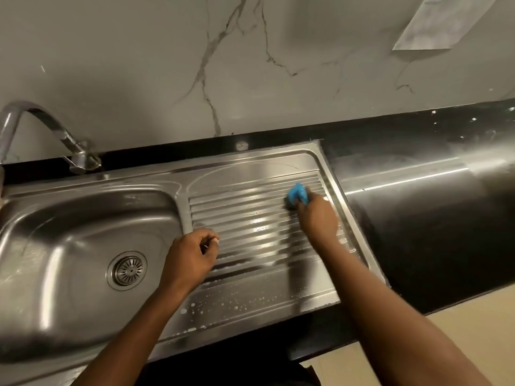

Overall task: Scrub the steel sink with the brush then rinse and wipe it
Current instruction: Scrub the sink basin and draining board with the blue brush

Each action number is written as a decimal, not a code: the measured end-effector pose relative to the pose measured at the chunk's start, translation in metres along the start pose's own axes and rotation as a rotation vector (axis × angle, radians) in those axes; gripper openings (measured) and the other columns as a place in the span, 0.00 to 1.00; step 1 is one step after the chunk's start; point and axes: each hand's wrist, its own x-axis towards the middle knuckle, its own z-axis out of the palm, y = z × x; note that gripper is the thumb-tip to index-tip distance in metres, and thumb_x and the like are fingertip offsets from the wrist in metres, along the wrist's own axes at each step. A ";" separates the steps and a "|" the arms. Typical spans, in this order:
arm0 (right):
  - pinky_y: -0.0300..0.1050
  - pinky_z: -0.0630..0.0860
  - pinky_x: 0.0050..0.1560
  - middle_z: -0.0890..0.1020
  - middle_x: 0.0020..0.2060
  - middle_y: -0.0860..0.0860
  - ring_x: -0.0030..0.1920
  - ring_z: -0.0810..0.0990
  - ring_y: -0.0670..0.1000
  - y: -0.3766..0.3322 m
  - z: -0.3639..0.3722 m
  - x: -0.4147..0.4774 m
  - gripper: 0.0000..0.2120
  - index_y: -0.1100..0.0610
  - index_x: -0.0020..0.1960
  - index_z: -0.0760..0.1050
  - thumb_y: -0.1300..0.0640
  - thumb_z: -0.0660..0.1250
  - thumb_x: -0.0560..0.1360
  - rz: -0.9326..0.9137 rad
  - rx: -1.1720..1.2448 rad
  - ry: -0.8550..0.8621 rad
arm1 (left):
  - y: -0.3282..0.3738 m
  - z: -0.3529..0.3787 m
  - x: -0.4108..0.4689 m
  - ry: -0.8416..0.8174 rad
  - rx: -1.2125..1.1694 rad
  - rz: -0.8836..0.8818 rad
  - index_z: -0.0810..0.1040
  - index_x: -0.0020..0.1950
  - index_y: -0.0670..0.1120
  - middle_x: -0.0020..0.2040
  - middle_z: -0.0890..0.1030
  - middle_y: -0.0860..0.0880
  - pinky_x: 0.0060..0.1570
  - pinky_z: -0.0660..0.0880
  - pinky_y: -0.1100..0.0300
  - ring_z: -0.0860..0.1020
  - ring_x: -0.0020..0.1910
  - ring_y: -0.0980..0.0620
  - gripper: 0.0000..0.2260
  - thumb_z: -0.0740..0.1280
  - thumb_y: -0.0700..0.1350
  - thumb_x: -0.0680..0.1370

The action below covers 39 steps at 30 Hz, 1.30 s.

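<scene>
Head view | right grip [317, 215] clasps blue brush [298, 195] on ribbed steel sink [250, 218] | left grip [189, 254] curled, seemingly empty

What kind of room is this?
Probably a kitchen, likely a domestic one: a stainless steel sink with ribbed drainboard is set into a glossy black stone counter, and a curved chrome tap stands behind the basin.
</scene>
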 end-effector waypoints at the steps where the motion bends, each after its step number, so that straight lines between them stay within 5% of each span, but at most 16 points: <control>1: 0.44 0.71 0.40 0.84 0.48 0.50 0.47 0.83 0.52 -0.013 0.014 -0.012 0.15 0.46 0.70 0.76 0.48 0.62 0.84 -0.045 0.013 -0.031 | 0.001 0.001 0.001 -0.008 0.003 0.004 0.86 0.48 0.51 0.40 0.85 0.58 0.44 0.83 0.54 0.83 0.40 0.59 0.04 0.71 0.44 0.80; 3: 0.43 0.70 0.37 0.85 0.49 0.49 0.47 0.83 0.51 -0.043 0.039 -0.037 0.18 0.43 0.73 0.73 0.46 0.62 0.84 -0.156 0.003 -0.094 | 0.003 0.004 0.003 -0.027 0.011 0.013 0.86 0.48 0.52 0.41 0.85 0.59 0.45 0.83 0.56 0.83 0.41 0.61 0.05 0.71 0.44 0.80; 8: 0.50 0.77 0.49 0.85 0.58 0.53 0.55 0.84 0.56 -0.089 0.062 -0.064 0.25 0.42 0.79 0.67 0.38 0.62 0.83 -0.328 -0.125 -0.208 | 0.012 0.003 0.009 -0.050 0.035 0.023 0.85 0.50 0.53 0.41 0.84 0.60 0.44 0.81 0.60 0.82 0.41 0.61 0.05 0.70 0.45 0.80; 10: 0.50 0.78 0.52 0.85 0.58 0.52 0.56 0.84 0.56 -0.078 0.050 -0.047 0.26 0.42 0.77 0.70 0.36 0.62 0.81 -0.301 -0.109 -0.203 | 0.013 0.000 0.011 -0.045 0.035 0.030 0.86 0.50 0.53 0.41 0.85 0.59 0.44 0.81 0.61 0.83 0.41 0.60 0.05 0.70 0.45 0.80; 14: 0.45 0.72 0.38 0.82 0.43 0.48 0.44 0.83 0.53 -0.024 0.001 0.011 0.17 0.47 0.64 0.79 0.39 0.65 0.81 -0.131 -0.077 -0.115 | 0.011 -0.005 0.011 -0.032 0.029 0.035 0.86 0.49 0.51 0.41 0.85 0.59 0.44 0.82 0.59 0.83 0.40 0.60 0.05 0.71 0.44 0.80; 17: 0.45 0.69 0.42 0.84 0.48 0.53 0.44 0.80 0.53 0.017 -0.034 0.040 0.17 0.50 0.65 0.79 0.42 0.66 0.82 0.044 -0.082 0.014 | 0.008 -0.007 0.009 -0.026 0.034 0.039 0.86 0.48 0.50 0.40 0.85 0.57 0.43 0.83 0.57 0.83 0.39 0.59 0.05 0.71 0.44 0.81; 21: 0.51 0.78 0.48 0.84 0.55 0.56 0.51 0.82 0.56 0.018 -0.031 0.043 0.20 0.52 0.71 0.76 0.45 0.65 0.83 0.152 -0.046 0.063 | 0.006 -0.009 0.009 -0.007 0.024 0.028 0.86 0.48 0.50 0.40 0.85 0.57 0.43 0.83 0.55 0.83 0.39 0.58 0.05 0.71 0.44 0.81; 25: 0.49 0.79 0.46 0.85 0.48 0.52 0.47 0.83 0.53 -0.036 0.010 0.007 0.14 0.51 0.62 0.78 0.45 0.64 0.83 -0.026 0.075 -0.084 | 0.004 -0.007 0.010 -0.009 0.021 0.027 0.86 0.49 0.50 0.40 0.85 0.57 0.43 0.84 0.54 0.83 0.39 0.58 0.04 0.71 0.44 0.80; 32: 0.50 0.78 0.56 0.82 0.64 0.55 0.60 0.82 0.56 -0.118 0.073 -0.027 0.27 0.47 0.81 0.65 0.49 0.66 0.83 -0.218 0.026 -0.359 | 0.013 -0.001 0.016 -0.021 0.042 0.018 0.86 0.50 0.52 0.42 0.85 0.60 0.45 0.83 0.55 0.83 0.42 0.60 0.05 0.71 0.44 0.80; 39: 0.45 0.72 0.42 0.82 0.46 0.51 0.51 0.84 0.57 -0.015 -0.011 0.044 0.13 0.53 0.63 0.79 0.48 0.66 0.83 -0.006 0.043 -0.125 | 0.009 0.004 0.021 -0.022 0.016 0.032 0.86 0.48 0.52 0.39 0.84 0.60 0.43 0.83 0.54 0.83 0.39 0.60 0.05 0.71 0.45 0.80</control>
